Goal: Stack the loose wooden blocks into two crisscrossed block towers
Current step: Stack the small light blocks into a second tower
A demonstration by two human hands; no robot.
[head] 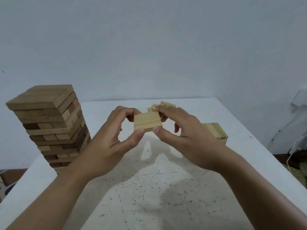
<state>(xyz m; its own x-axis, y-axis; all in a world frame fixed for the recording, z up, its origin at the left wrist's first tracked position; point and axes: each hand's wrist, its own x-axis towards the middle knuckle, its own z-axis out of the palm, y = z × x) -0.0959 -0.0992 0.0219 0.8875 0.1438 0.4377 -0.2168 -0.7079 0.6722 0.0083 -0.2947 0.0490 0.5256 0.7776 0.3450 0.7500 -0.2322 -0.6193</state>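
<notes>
A tall crisscrossed tower of brown wooden blocks (pixel 49 123) stands at the table's left edge. Above the middle of the table, a flat row of pale wooden blocks (pixel 147 122) is held side by side in the air. My left hand (pixel 109 141) pinches its left end between thumb and fingers. My right hand (pixel 186 138) pinches its right end the same way. A low stack of pale blocks (pixel 216 131) sits on the right, partly hidden by my right hand. Several loose pale blocks (pixel 166 105) lie behind my hands.
The white speckled table (pixel 149 188) ends close behind the loose blocks and just right of the low stack. A pale wall rises behind it. Cords and a woven mat (pixel 297 173) lie on the floor at the right.
</notes>
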